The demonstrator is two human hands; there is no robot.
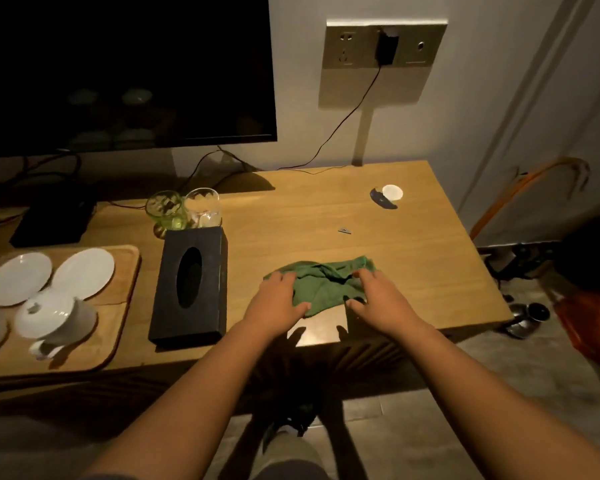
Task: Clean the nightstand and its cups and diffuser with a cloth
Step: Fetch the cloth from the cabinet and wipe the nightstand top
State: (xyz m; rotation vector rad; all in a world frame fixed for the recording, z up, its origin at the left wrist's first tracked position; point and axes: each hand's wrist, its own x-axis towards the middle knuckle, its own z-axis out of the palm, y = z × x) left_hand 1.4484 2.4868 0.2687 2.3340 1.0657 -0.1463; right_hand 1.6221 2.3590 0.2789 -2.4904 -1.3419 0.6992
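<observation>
Where the wooden nightstand meets its front edge, a crumpled green cloth lies flat on the top, and both bare hands rest on it. The left hand presses down on the cloth's left part with fingers spread and thumb reaching inward; it lies open and flat rather than clenched. The right hand covers the cloth's right part in the same manner, fingers splayed and lightly curled onto the fabric, with no fold visibly pinched. Just left of the cloth stands a black tissue box with an oval slot in its top; no brand or lettering can be read on it. Behind the box, touching each other, are a green-tinted glass and a clear glass. Farther left a wooden tray carries two white saucers and a white cup lying tilted, its image blurred. Toward the far right corner of the top sit a small white disc and a dark blue scrap touching it, with a tiny grey fragment nearer the middle. On the wall above, a metal socket panel holds a black plug whose thin cable runs down to the tabletop; the panel bears no legible writing. A dark television screen fills the upper left.
</observation>
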